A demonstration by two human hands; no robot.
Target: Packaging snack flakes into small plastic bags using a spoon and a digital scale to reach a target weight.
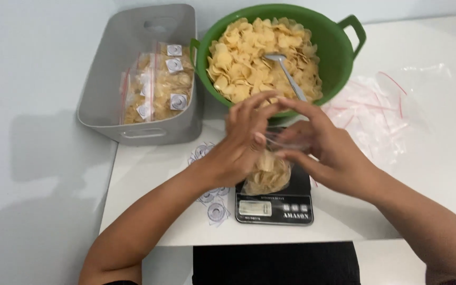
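My left hand (241,142) and my right hand (325,145) both pinch the top of a small clear plastic bag of pale chips (266,177). The bag rests on a black kitchen scale (275,206) with a small display at its front. Just behind my hands stands a big green bowl (339,47) heaped with pale yellow chips (249,58), and a metal spoon (286,68) lies in them.
A grey tub (109,68) at the back left holds several filled, labelled chip bags (159,84). Round stickers (215,208) lie left of the scale. A pile of empty clear zip bags (381,113) lies to the right on the white table (439,174).
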